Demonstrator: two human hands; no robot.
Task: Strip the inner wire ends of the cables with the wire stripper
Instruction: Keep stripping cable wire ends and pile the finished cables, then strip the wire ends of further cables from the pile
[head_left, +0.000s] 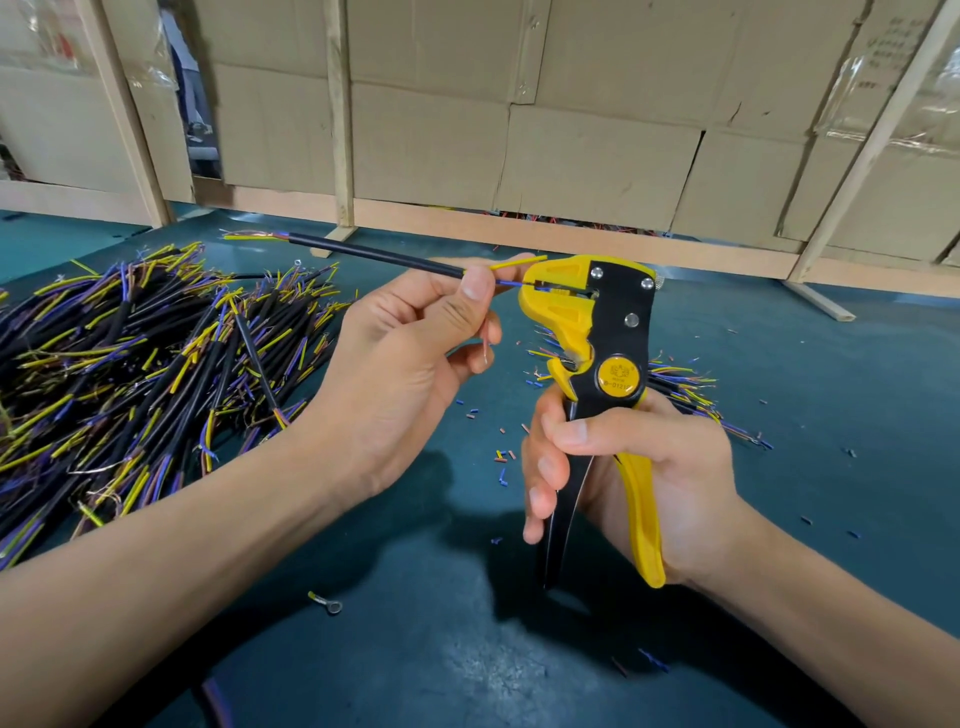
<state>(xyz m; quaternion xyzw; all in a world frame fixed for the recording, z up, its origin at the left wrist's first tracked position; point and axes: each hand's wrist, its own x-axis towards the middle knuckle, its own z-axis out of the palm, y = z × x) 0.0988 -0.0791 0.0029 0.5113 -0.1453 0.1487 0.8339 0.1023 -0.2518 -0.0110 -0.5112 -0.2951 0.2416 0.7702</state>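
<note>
- Right hand (623, 467) grips stripper (597, 338) handles, upright over worktop (415, 597).
- Left hand (415, 338) pinches cable (374, 253) at the sheath end; blue wire (511, 283) sits in the jaws.
- Cable: light, fairly stiff; wires thin, easily bent, so hold close to the jaws.
</note>
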